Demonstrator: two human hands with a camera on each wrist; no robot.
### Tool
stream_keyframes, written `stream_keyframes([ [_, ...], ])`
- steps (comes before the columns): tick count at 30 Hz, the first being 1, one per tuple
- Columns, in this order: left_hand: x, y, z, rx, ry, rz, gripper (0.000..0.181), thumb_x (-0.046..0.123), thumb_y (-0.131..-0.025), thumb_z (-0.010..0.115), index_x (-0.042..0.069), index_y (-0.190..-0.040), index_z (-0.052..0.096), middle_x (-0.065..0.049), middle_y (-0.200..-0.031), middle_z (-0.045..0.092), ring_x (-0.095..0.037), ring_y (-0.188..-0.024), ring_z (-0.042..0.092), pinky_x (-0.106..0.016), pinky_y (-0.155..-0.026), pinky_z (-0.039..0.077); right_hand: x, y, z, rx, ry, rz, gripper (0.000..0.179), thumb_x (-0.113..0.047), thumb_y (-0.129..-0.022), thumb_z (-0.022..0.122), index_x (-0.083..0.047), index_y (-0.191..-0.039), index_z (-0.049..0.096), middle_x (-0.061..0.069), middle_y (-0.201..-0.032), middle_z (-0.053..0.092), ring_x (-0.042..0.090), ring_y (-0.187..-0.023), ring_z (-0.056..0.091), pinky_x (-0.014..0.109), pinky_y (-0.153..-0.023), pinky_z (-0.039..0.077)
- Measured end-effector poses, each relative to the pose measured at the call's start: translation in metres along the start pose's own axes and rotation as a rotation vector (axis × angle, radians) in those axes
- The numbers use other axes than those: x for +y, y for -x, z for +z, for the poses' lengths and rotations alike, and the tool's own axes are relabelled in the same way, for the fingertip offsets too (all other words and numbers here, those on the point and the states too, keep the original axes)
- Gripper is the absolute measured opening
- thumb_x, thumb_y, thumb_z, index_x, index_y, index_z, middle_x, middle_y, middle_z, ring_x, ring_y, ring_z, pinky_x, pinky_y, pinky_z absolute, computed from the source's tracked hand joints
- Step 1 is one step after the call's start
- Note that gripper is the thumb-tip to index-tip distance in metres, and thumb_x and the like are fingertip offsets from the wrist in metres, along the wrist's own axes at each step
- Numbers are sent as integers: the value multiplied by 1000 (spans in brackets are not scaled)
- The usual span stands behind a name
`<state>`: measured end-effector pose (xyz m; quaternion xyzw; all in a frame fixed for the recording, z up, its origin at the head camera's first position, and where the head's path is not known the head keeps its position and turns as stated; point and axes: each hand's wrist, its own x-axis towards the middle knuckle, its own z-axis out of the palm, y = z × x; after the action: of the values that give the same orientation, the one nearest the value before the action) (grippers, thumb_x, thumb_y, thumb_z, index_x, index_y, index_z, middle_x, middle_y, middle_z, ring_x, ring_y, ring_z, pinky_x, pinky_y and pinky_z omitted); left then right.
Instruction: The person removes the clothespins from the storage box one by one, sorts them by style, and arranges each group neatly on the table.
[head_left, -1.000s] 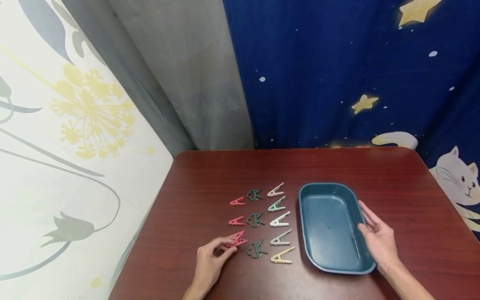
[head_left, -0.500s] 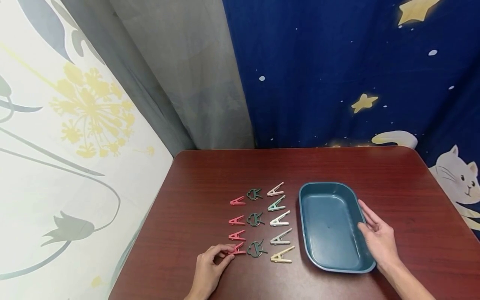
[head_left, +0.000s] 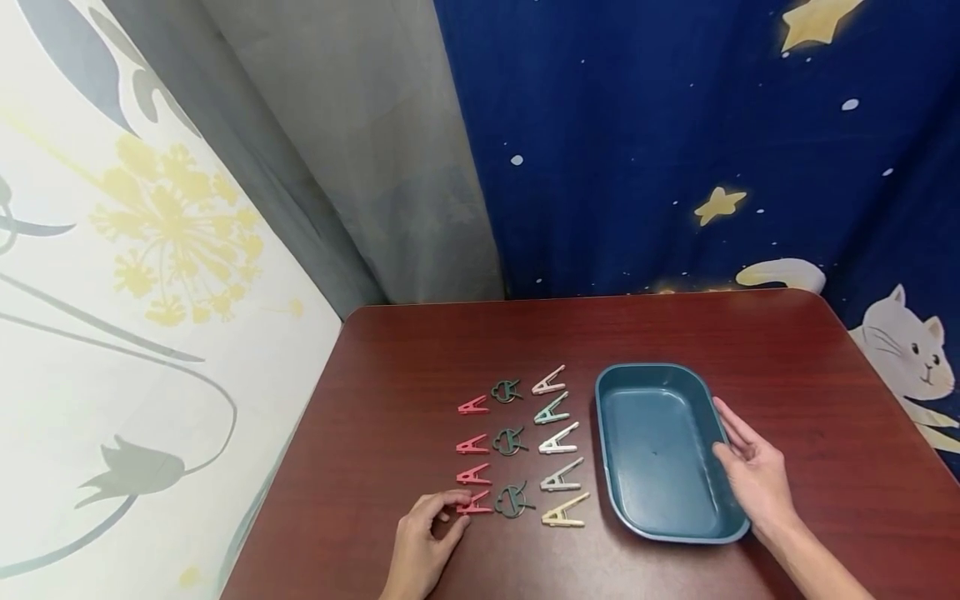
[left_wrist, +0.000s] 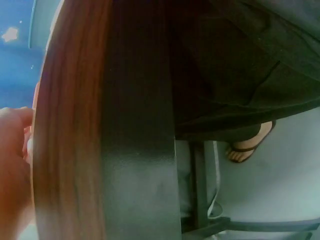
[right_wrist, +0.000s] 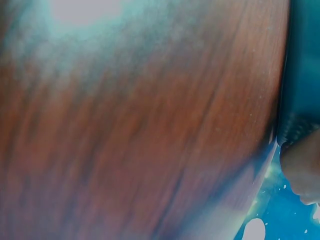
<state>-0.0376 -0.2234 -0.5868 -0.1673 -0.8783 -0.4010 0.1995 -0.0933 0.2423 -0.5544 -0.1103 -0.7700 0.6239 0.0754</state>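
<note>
Thumb and index finger of my left hand (head_left: pixel 422 540) stand apart around the near red clothespin (head_left: pixel 478 506), which lies on the table at the bottom of a column of red clothespins. Its back end shows between the two fingertips. My right hand (head_left: pixel 757 482) grips the right side of a blue-green plastic tray (head_left: pixel 652 467), thumb over the rim and fingers along the outside. Nothing lies in the tray. In the right wrist view a piece of that hand (right_wrist: pixel 302 167) shows beside the tray wall (right_wrist: pixel 305 60).
Dark green round clips (head_left: pixel 512 502) form a middle column. Right of them runs a column of pale clothespins (head_left: pixel 562 511), several in white, green, grey and yellow. The brown table (head_left: pixel 420 350) meets a patterned wall at left and curtains behind.
My left hand brought the red clothespin nearer, below the other red ones, and its thumb has since moved away from the index finger. My right hand stays on the tray. The head view shifts slightly.
</note>
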Motion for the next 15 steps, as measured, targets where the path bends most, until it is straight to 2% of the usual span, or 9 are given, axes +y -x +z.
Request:
stream_keyframes([
  [3, 0, 1, -2, 6, 43, -20, 36, 2, -84, 89, 19, -113, 77, 5, -107, 77, -11, -85, 64, -18, -74, 49, 0, 1, -1, 3, 9, -4, 62, 3, -103, 59, -9, -161, 44, -8, -148, 51, -22, -114, 53, 3, -85, 46],
  [8, 1, -2, -8, 51, 136, -133, 30, -3, -89, 83, 20, -107, 75, 8, -91, 72, -10, -73, 62, -21, -64, 50, -2, 2, -1, -1, 29, -6, 62, 3, -103, 60, -9, -162, 44, 0, -152, 50, -22, -115, 52, 4, -87, 46],
  [12, -1, -16, -16, 58, 120, -162, 31, -8, -90, 79, 20, -101, 75, 13, -83, 68, -9, -66, 58, -23, -55, 48, -4, 0, 1, -2, 40, -44, 64, 5, -102, 61, -8, -162, 42, 8, -157, 47, -17, -123, 50, 4, -91, 44],
  [15, -1, -32, -25, 30, 56, -163, 30, -7, -92, 78, 21, -102, 75, 13, -84, 67, -8, -68, 59, -23, -57, 49, -7, -1, 2, -3, 47, -81, 64, 4, -103, 62, -8, -163, 42, 9, -160, 46, -12, -130, 49, 4, -94, 43],
])
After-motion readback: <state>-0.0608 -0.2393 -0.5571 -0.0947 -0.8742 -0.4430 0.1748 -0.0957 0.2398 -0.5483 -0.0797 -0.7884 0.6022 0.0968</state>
